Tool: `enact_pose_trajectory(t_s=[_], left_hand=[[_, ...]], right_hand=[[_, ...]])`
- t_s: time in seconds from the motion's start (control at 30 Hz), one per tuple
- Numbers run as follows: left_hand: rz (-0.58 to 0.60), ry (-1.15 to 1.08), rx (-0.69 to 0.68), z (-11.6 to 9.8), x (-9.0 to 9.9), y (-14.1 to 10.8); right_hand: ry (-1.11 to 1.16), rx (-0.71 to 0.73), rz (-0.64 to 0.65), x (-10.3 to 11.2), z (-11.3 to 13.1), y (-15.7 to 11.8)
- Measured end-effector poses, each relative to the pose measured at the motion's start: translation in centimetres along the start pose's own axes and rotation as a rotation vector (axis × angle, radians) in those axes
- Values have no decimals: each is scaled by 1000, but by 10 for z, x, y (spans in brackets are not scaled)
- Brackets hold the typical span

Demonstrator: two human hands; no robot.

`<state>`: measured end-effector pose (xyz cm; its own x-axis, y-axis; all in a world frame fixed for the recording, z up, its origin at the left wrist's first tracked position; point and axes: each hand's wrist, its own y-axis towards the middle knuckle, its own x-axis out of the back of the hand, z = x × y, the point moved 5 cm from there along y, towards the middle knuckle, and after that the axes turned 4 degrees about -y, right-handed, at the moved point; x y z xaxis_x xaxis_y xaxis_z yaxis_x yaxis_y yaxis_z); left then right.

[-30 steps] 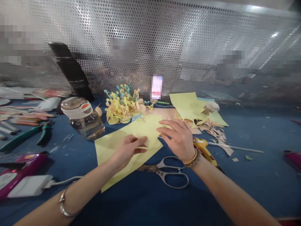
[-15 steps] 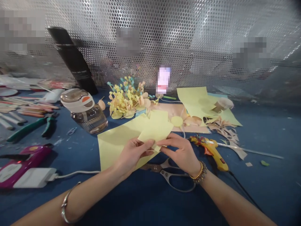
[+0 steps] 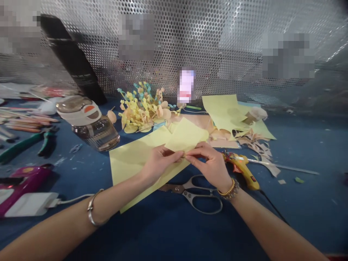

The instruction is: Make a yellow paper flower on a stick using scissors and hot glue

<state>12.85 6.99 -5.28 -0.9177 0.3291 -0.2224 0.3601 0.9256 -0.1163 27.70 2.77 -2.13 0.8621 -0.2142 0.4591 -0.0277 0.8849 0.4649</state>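
Observation:
Between my fingertips is a small piece of yellow paper (image 3: 187,134), held up above the table. My left hand (image 3: 160,161) pinches its lower edge with thumb and fingers. Close beside it, my right hand (image 3: 210,163) pinches the same edge near the lower corner. Beneath my left hand and forearm lies a larger yellow sheet (image 3: 127,163). A pair of scissors (image 3: 190,192) rests below my hands, blades pointing left. Behind the held piece stands a cluster of yellow, blue and peach paper flowers (image 3: 141,108).
A water bottle (image 3: 92,127) and green-handled pliers (image 3: 46,141) are on the left. A yellow glue gun (image 3: 246,172) with a cable lies at right, near paper scraps (image 3: 255,145). A magenta power strip (image 3: 32,181) with a white plug sits front left. Behind is a perforated metal screen (image 3: 217,47).
The small yellow piece has turned in my fingers, and my fingertips have come closer together at its lower edge. The camera view has shifted slightly.

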Motion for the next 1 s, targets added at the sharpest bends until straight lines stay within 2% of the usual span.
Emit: enact_pose_trajectory(t_s=[0.1,0.27,0.37,0.57,0.7,1.0], left_hand=[[-5,124,-6,1,4,-3],[-53,274,8,1,6,-8],[-19,261,-12,0,3,-9],[-31,279,-7,1,6,-8],[4,199,-25,0,4,-8],[-33,249,-55,-5,3,-11]], right_hand=[[27,-21,11,-2,2,-3],[144,-141,2,-6,-7,-7],[197,-174,-5,-5,-10,-8],[244,-203,1,-5,-11,-8],[265,-213,12,-7,-11,-8],[264,-202,-3,-6,-9,-9]])
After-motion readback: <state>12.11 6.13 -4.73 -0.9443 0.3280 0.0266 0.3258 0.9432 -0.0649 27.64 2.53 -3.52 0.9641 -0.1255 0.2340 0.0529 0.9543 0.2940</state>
